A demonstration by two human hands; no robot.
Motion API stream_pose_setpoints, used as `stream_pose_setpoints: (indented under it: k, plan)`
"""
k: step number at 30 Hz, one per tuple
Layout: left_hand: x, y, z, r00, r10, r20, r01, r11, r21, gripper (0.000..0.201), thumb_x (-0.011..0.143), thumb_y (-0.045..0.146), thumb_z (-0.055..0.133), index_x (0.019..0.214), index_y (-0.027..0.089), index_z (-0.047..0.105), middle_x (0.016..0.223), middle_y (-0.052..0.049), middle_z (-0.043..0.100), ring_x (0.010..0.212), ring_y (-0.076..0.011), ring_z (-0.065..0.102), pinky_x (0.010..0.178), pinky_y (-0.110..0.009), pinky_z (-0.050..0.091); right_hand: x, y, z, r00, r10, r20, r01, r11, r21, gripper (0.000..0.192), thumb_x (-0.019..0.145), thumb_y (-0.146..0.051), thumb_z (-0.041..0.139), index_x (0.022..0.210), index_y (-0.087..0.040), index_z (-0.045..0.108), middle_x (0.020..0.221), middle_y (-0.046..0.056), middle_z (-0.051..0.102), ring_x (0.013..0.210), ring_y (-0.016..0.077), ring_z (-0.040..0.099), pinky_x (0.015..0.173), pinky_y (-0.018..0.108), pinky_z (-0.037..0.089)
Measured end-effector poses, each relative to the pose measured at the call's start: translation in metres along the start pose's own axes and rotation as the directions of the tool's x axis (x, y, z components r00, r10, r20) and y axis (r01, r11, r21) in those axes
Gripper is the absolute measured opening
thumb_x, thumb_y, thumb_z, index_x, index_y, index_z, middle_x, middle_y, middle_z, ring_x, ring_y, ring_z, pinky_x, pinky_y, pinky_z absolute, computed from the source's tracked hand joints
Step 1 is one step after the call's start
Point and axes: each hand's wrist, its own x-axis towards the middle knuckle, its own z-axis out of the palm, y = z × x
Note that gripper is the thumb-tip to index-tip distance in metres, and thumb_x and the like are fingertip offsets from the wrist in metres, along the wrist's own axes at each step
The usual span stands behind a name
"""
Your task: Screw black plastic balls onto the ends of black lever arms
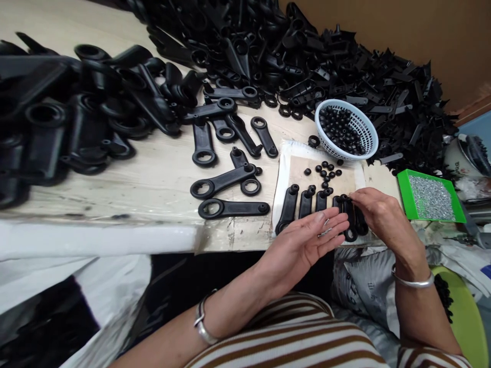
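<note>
We see the left hand (303,245) palm up and spread wide at the near edge of the surface (161,174), with a few thin metal pins (326,232) lying loose across its fingers. The right hand (383,217) is just beside it, its fingertips drawn narrow at the far end of 1 of the black levers (306,204); we cannot tell whether it holds a pin there. These levers lie in a row on a white-edged mat (295,158), their ringed ends toward us, and the left hand hides part of the row. Just beyond them on the mat we find a scatter of small black balls (325,164). At the mat's far right corner stands a pale blue basket (364,122) with more balls inside, and to the right of the right hand sits a green tray (404,194) filled with small silver pieces (431,197). To the left of the mat we see loose levers (230,179), some overlapping, and farther left a thick heap of larger-looking black parts (84,128). A broad pile of black pieces (387,97) covers the far side. Near us on the right, below the surface, we see a yellow-green basin (466,322) with black pieces in it.
</note>
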Motion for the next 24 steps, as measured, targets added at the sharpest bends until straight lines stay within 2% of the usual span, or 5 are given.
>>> stream_pose_setpoints:
  k: [4,11,18,22,24]
  plan:
    - [0.0,0.001,-0.001,1.0,-0.005,0.002,0.005,1.0,0.002,0.031,0.092,0.03,0.063,0.117,0.011,0.066,0.128,-0.017,0.064,0.126,-0.0285,0.057,0.112,-0.043,0.038,0.0,-0.002,-0.001,1.0,0.008,0.01,-0.007,1.0,-0.009,0.033,0.09,-0.004,0.043,0.106,-0.02,0.066,0.102,0.008,0.07,0.079,0.0167,0.067,0.068,0.028,0.053]
    - [-0.002,0.002,0.0,1.0,0.003,-0.003,-0.003,1.0,0.001,0.028,0.096,0.026,0.057,0.117,0.009,0.065,0.127,-0.017,0.065,0.122,-0.0264,0.06,0.109,-0.041,0.042,0.0,0.0,0.002,1.0,0.021,0.005,-0.021,0.999,0.037,0.026,0.093,-0.01,0.045,0.103,-0.02,0.067,0.104,0.009,0.071,0.09,0.0193,0.07,0.076,0.031,0.056]
    - [-0.005,0.001,-0.001,1.0,0.027,-0.004,-0.027,1.0,0.002,0.028,0.095,0.028,0.058,0.115,0.01,0.067,0.125,-0.016,0.066,0.122,-0.0267,0.06,0.11,-0.041,0.041,-0.011,0.002,0.01,0.976,0.071,-0.207,-0.052,0.994,0.097,0.03,0.094,-0.023,0.054,0.122,-0.017,0.064,0.114,0.011,0.073,0.102,0.0217,0.071,0.09,0.035,0.058]
    - [-0.003,-0.001,-0.002,1.0,0.017,-0.001,-0.017,1.0,-0.009,0.027,0.097,0.027,0.054,0.114,0.011,0.067,0.125,-0.015,0.066,0.12,-0.0255,0.061,0.108,-0.041,0.043,-0.027,0.005,0.007,0.928,0.155,-0.339,-0.111,0.983,0.145,0.026,0.093,-0.023,0.056,0.116,-0.019,0.068,0.106,0.008,0.076,0.089,0.0195,0.074,0.085,0.034,0.06]
    - [-0.002,-0.002,-0.002,1.0,0.01,0.01,-0.01,1.0,-0.017,0.027,0.098,0.029,0.054,0.113,0.011,0.067,0.127,-0.015,0.065,0.121,-0.0257,0.061,0.109,-0.041,0.042,-0.036,0.004,0.005,0.911,0.184,-0.369,-0.135,0.979,0.155,0.024,0.093,-0.022,0.056,0.113,-0.019,0.069,0.101,0.007,0.076,0.083,0.0183,0.074,0.082,0.033,0.06]
